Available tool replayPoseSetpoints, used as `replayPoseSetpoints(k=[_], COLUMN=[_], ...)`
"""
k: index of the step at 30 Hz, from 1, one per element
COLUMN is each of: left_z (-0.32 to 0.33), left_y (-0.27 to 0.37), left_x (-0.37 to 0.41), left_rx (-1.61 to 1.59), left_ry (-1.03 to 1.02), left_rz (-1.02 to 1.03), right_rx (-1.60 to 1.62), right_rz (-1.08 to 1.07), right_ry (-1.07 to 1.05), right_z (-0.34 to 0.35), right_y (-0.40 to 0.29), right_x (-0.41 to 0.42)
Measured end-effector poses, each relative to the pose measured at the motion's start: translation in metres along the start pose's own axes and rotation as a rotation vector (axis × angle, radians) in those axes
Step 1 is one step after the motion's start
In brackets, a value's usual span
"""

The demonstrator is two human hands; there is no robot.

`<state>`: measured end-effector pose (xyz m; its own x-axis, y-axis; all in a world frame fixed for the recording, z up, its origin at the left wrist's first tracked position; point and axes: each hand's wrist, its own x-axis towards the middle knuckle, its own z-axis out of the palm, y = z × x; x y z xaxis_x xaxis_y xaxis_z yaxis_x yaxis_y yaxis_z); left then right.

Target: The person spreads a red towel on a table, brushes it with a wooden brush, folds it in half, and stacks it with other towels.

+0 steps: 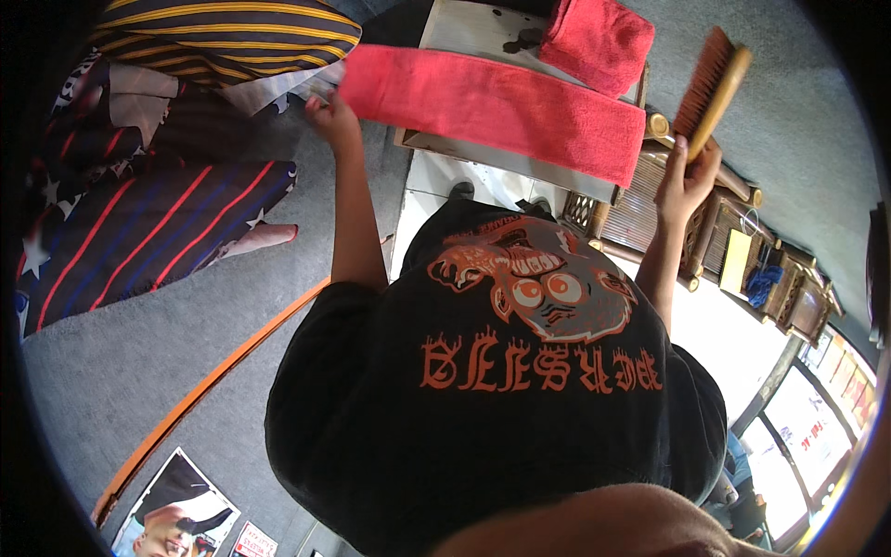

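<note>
My right hand (688, 182) grips the wooden handle of a brush with brown bristles (711, 94), raised over the right side. A long folded red towel (498, 104) lies across a low table (480, 33) and reaches past its left edge. My left hand (337, 124) is at the towel's left end, slightly blurred, its fingers bent. Whether those fingers pinch the cloth I cannot tell. A second folded red towel (598, 43) rests at the table's far right corner.
Black-and-yellow striped cloth (230, 35) and dark cloth with red stripes and stars (153, 240) hang at the left. Bamboo furniture (637, 198) stands to the right, with a yellow item (736, 261) hanging farther along. An orange strip (216, 383) runs along the grey wall (292, 445).
</note>
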<state>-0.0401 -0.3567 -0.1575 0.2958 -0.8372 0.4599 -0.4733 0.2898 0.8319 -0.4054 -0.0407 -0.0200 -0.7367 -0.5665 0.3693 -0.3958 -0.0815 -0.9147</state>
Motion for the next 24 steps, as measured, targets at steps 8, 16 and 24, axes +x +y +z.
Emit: replayPoseSetpoints(k=[8,16,24], left_z=[-0.017,-0.007,-0.021], left_y=[0.127,0.179,0.148], left_x=[-0.077,-0.114,-0.076], left_rx=[-0.655,-0.986,-0.97], left_ry=[-1.199,-0.955,-0.858], left_rz=[-0.094,-0.94,-0.895], right_rx=[0.038,-0.122,0.125], right_rz=[0.399,0.057,1.001], right_ry=[-0.47,-0.518,0.168], right_z=[0.087,0.112,-0.024], right_y=[-0.031,-0.04,0.14], right_x=[-0.051,-0.063,-0.061])
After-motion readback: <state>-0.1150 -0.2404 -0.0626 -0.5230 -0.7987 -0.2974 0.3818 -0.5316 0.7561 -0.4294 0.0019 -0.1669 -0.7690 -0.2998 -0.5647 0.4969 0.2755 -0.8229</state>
